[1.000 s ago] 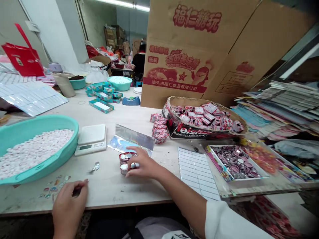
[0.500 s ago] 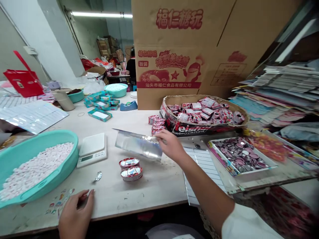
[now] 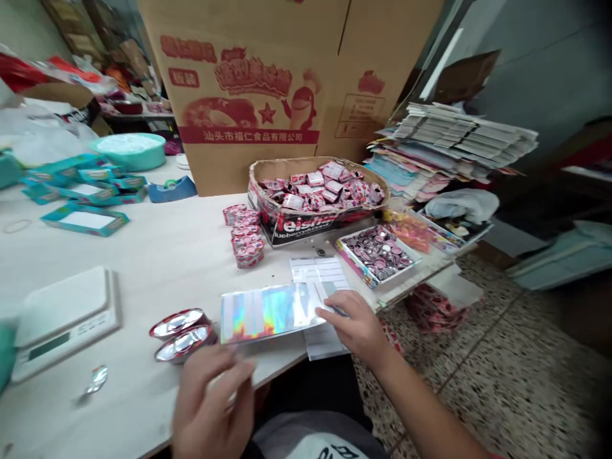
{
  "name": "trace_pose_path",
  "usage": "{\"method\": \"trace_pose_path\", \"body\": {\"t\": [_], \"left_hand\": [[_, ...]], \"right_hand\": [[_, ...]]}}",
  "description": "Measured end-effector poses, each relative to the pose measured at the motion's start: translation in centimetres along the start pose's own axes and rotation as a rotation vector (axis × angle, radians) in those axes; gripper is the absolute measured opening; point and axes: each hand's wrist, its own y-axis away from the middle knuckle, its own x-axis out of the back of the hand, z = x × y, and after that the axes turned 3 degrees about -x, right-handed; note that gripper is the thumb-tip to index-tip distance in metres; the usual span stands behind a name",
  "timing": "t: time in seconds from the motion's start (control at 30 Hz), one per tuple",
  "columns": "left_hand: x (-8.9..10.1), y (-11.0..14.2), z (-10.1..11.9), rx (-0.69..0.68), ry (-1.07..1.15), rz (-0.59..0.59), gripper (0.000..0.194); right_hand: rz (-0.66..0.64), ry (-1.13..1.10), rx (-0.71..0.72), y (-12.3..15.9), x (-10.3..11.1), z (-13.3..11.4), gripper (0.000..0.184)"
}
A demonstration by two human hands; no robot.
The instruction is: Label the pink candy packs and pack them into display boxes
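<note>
My right hand (image 3: 351, 322) pinches the right end of a shiny silver holographic sheet (image 3: 268, 312). The sheet is tilted over the table's front edge, partly covering a white ruled sheet (image 3: 321, 271). My left hand (image 3: 215, 398), slightly blurred, hovers at the front edge with fingers loosely curled and nothing visible in it. Just beyond it stand two oval containers with silver foil tops and red rims, the nearer container (image 3: 184, 344) and the farther container (image 3: 178, 323), side by side. A crumpled foil scrap (image 3: 98, 379) lies to their left.
A white scale (image 3: 67, 319) is at left. Red-patterned containers are stacked (image 3: 247, 245) beside a cut-down carton (image 3: 306, 226) full of similar pieces. A tray (image 3: 368, 280) of round metallic caps sits at right. Behind are a large cardboard box (image 3: 248, 166) and teal boxes (image 3: 86, 220).
My right hand left the foil-topped containers, took the silver sheet and carried it right, toward the front edge. My left hand moved nearer the containers. The view swung right.
</note>
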Motion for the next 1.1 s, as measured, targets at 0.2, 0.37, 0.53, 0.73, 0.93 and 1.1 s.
{"method": "trace_pose_path", "body": {"t": [0.2, 0.37, 0.53, 0.73, 0.93, 1.1], "left_hand": [[-7.9, -5.9, -0.3, 0.036, -0.185, -0.531, 0.033], [-9.6, -3.9, -4.7, 0.105, -0.181, -0.802, 0.035], [-10.2, -2.2, -6.1, 0.027, -0.109, -0.710, 0.034], [-10.7, -1.5, -6.0, 0.012, -0.018, -0.609, 0.021], [-10.7, -0.9, -4.9, 0.026, -0.070, -0.606, 0.020], [-10.5, -0.8, -4.3, -0.003, -0.074, -0.609, 0.021]], "right_hand": [[-0.270, 0.058, -0.152, 3.3, 0.6, 0.2, 0.030], [-0.523, -0.005, -0.328, 2.5, 0.9, -0.7, 0.018], [-0.555, -0.054, -0.390, -0.8, -0.6, -0.4, 0.039], [-0.662, -0.044, -0.430, -1.3, -4.2, 1.8, 0.044], [-0.570, -0.061, -0.531, 1.2, -5.8, 1.5, 0.029], [-0.389, -0.106, -0.539, 3.2, -6.9, 1.2, 0.024]]}}
